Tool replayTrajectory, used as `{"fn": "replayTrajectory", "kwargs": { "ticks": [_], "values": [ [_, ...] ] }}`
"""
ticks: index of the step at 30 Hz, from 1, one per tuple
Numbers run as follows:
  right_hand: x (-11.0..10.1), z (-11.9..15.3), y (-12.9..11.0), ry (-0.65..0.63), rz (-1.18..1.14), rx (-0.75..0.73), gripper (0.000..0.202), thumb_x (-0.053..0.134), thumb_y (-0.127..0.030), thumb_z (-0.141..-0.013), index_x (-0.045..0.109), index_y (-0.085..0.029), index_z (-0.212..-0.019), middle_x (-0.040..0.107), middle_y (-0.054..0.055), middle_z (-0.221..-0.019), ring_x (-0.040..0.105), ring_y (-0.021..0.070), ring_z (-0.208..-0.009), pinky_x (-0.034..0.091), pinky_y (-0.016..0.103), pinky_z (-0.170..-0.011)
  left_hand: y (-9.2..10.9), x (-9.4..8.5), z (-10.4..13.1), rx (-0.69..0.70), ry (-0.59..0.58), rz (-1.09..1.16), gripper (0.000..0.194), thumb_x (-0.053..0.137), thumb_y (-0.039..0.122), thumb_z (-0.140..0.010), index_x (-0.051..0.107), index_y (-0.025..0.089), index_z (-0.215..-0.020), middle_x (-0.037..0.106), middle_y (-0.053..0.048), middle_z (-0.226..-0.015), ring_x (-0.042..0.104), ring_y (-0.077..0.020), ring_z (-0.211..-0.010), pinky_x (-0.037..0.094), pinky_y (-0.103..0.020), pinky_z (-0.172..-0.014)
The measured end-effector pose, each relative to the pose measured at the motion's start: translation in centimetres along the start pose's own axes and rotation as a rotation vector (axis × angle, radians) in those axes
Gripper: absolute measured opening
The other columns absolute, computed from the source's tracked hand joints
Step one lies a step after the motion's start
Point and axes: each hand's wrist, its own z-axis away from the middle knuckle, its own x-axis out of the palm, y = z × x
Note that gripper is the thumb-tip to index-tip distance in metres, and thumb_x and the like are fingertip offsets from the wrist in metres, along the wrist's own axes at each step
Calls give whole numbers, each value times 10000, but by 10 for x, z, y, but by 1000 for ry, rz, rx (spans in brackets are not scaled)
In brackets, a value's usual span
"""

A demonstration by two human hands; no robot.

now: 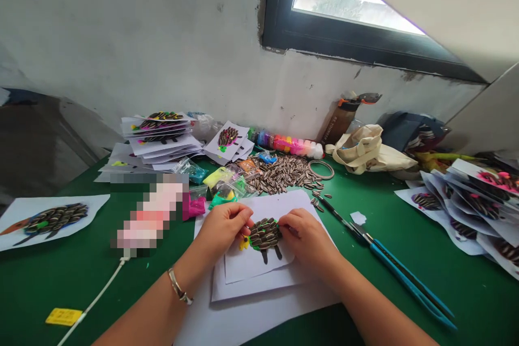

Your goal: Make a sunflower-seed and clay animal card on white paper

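Note:
A picture of an animal made of sunflower seeds (264,234) lies before me on white paper (251,271), with a yellow clay head at its left, green clay edging and two dark legs. My left hand (225,225) is at the upper left of the animal, thumb and forefinger pinched together just above the yellow head. At the body's right edge, the bent fingers of my right hand (305,239) are drawn together and touch the picture. Whatever either hand pinches is too small or hidden to make out. More white sheets lie underneath.
Loose sunflower seeds (286,173) are heaped behind the paper, near bags of coloured clay (221,177). Blue tweezers (411,281) and a dark pen (334,212) lie at right. Stacked seed pictures (160,138) stand back left, others (466,200) far right. A cable (95,300) crosses the left.

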Motion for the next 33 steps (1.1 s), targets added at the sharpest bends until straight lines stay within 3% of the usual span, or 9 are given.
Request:
{"fn": "replayTrajectory", "kwargs": {
  "ticks": [14, 22, 25, 33],
  "values": [
    [-2, -1, 0, -23, -68, 37, 207, 562, -49, -837, 702, -201, -819, 642, 25, -814, 567, 167, -784, 418, 269, -714, -3, 0, -1, -14, -3, -6, 229, 670, 382, -739, 650, 154, -727, 675, -21, -662, 595, -110, -514, 447, -206, -452],
    [6, -1, 4, 53, 27, -42, 220, 552, -90, -869, 720, -222, -814, 641, 34, -812, 555, 176, -804, 408, 282, -734, -4, 0, -2, -13, -22, -22, 262, 677, 415, -737, 640, 158, -701, 664, -16, -640, 567, -97, -487, 424, -199, -437],
    [9, -2, 4, 76, 33, -11, 187, 566, -95, -859, 710, -213, -839, 640, 40, -843, 555, 180, -821, 410, 286, -745, -4, 1, -2, -19, -20, -15, 247, 676, 398, -742, 641, 156, -715, 665, -17, -654, 574, -95, -502, 423, -192, -440],
    [10, -3, -2, 41, 80, -9, 213, 535, -100, -888, 685, -187, -763, 609, 42, -796, 542, 173, -769, 395, 276, -705, -2, 3, 0, -30, -10, 12, 241, 695, 386, -722, 645, 150, -718, 673, -20, -662, 585, -101, -512, 431, -198, -448]
  ]
}}
